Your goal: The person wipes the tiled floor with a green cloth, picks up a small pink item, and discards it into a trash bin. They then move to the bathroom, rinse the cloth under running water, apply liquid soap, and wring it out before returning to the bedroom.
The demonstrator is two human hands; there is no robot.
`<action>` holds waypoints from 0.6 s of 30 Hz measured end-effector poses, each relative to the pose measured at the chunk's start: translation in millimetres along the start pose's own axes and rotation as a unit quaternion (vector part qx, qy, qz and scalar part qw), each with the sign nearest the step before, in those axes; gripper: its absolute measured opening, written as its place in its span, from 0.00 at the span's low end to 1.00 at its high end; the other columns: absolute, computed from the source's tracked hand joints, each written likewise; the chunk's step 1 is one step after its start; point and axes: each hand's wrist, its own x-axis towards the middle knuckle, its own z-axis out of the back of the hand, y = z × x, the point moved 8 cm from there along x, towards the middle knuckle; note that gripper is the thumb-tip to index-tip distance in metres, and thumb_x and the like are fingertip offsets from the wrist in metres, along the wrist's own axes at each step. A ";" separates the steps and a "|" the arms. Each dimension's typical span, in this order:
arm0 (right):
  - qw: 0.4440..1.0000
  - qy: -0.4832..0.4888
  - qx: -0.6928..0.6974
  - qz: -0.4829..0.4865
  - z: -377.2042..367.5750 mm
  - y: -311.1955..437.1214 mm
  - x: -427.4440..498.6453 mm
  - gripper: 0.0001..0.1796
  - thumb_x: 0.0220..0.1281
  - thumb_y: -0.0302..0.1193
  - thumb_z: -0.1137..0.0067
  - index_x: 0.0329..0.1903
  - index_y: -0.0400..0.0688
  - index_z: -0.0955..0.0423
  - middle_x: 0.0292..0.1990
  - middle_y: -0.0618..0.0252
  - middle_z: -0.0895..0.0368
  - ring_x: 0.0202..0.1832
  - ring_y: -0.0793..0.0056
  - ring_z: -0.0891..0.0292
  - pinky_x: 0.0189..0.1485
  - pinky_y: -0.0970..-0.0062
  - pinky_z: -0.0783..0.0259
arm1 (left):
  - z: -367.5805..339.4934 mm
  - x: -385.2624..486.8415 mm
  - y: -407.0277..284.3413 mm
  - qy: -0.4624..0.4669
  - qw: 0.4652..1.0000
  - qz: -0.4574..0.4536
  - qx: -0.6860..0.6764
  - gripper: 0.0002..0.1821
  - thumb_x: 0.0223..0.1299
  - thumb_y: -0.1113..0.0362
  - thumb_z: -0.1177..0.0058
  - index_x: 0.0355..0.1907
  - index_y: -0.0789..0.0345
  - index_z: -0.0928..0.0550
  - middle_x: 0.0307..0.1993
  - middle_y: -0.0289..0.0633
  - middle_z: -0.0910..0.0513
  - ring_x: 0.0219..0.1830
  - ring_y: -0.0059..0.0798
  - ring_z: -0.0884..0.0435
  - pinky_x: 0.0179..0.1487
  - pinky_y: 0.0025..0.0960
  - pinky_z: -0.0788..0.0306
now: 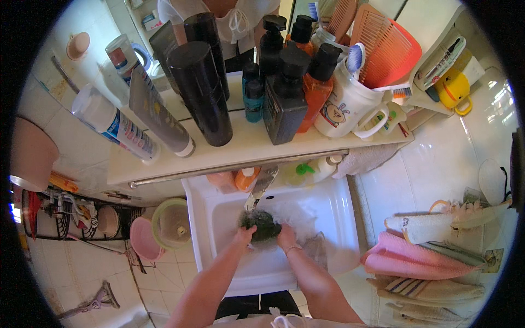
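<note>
My left hand grips the near left side of a dark green rounded item. On its right side my right hand holds the same item. It is wet and blurred, so I cannot tell what it is made of. The metal tap stands right above it, and water runs down onto it. Both hands are inside the white washbasin. White splash or foam shows beyond my right hand. Beside my right wrist is a see-through thing that I cannot make out.
A mirror shelf overhangs the basin's back, crowded with a black canister, pump bottles and a white mug. Bottles stand behind the tap. Pink and green basins are at left, towels at right.
</note>
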 end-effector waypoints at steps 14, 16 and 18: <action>0.919 -0.175 0.051 0.349 16.5 156.4 -118.8 0.16 0.60 0.41 0.42 0.43 0.43 0.26 0.30 0.56 0.22 0.36 0.51 0.23 0.40 0.54 0.29 | -23.2 0.2 0.1 0.176 0.943 -0.048 -0.279 0.17 0.70 0.55 0.52 0.55 0.60 0.27 0.46 0.41 0.20 0.40 0.34 0.19 0.42 0.38 0.22; 0.940 -0.153 0.021 0.303 15.1 142.2 -90.3 0.15 0.62 0.42 0.44 0.41 0.43 0.26 0.30 0.55 0.21 0.36 0.51 0.23 0.41 0.52 0.28 | -29.4 -14.3 1.6 0.203 0.911 -0.059 -0.355 0.15 0.69 0.55 0.52 0.52 0.61 0.25 0.43 0.40 0.19 0.40 0.34 0.19 0.44 0.37 0.23; 0.962 -0.139 0.016 0.236 15.4 119.7 -60.2 0.15 0.63 0.42 0.46 0.39 0.42 0.26 0.30 0.54 0.20 0.35 0.50 0.22 0.41 0.51 0.28 | -32.7 -28.4 -2.8 0.195 0.875 -0.087 -0.434 0.14 0.69 0.55 0.52 0.47 0.62 0.22 0.39 0.40 0.18 0.40 0.35 0.19 0.46 0.36 0.23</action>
